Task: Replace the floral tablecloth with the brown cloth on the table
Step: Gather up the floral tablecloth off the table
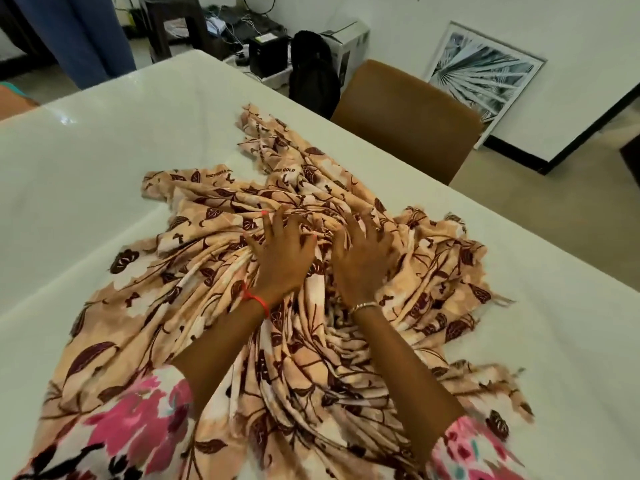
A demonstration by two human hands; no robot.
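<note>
Clutching bunched floral tablecloth [194,306], left hand [281,259] and right hand [362,261] together; white table [104,150] wide around its edges.

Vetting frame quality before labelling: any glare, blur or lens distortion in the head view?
Head view: small glare patch on the glossy white table top at far left; wide-angle lens bows the table's edges; motion blur smears the fringed right edge of the peach floral cloth with brown leaves and the pink patterned sleeves; left hand and right hand are fairly sharp.
</note>
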